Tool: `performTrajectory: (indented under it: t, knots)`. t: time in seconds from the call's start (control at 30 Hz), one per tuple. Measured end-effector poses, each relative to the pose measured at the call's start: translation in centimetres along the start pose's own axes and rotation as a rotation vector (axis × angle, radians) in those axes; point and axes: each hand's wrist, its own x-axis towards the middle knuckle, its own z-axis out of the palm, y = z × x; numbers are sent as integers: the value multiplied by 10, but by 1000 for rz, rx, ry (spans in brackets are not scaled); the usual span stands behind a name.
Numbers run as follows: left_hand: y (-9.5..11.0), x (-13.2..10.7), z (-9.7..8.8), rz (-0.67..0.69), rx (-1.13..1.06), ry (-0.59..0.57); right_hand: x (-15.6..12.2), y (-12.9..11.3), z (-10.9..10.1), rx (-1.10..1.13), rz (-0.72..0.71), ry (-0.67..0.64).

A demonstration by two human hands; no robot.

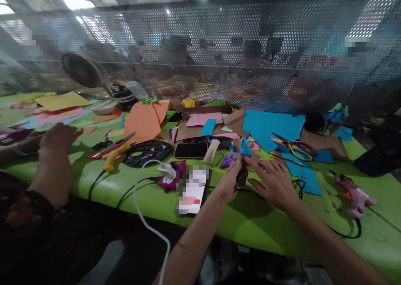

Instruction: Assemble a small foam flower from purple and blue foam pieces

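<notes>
Pinching a brown paper piece (242,174)
Left hand (230,180) grips it steady; right hand (275,182) rests open, just right of it.

A paper-craft workshop, shared by several people. The long green bench (250,222) is littered with cut sheets of orange paper (142,122), blue paper (269,124) and pink paper (203,119), with scraps between them. Scissors (297,149) lie on the blue sheet, a pink glue gun (355,197) and a yellow glue gun (112,155) trail black cords, and a small brown paper piece (242,174) sits at the near edge. A perforated metal screen (219,39) backs the bench, with more seated figures blurred behind it. A small fan (82,71) stands at the left, and another person's hand (58,137) rests on the bench there
</notes>
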Motion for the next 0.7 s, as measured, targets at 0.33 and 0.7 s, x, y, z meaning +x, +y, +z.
performTrajectory:
  t: [0.33,0.7]
  knots:
    - [-2,3,-2,-12,-35,6,0,-1,-1,-12,-3,16]
    - [-1,2,-3,-45,-46,-34,0,2,0,-24,-2,26]
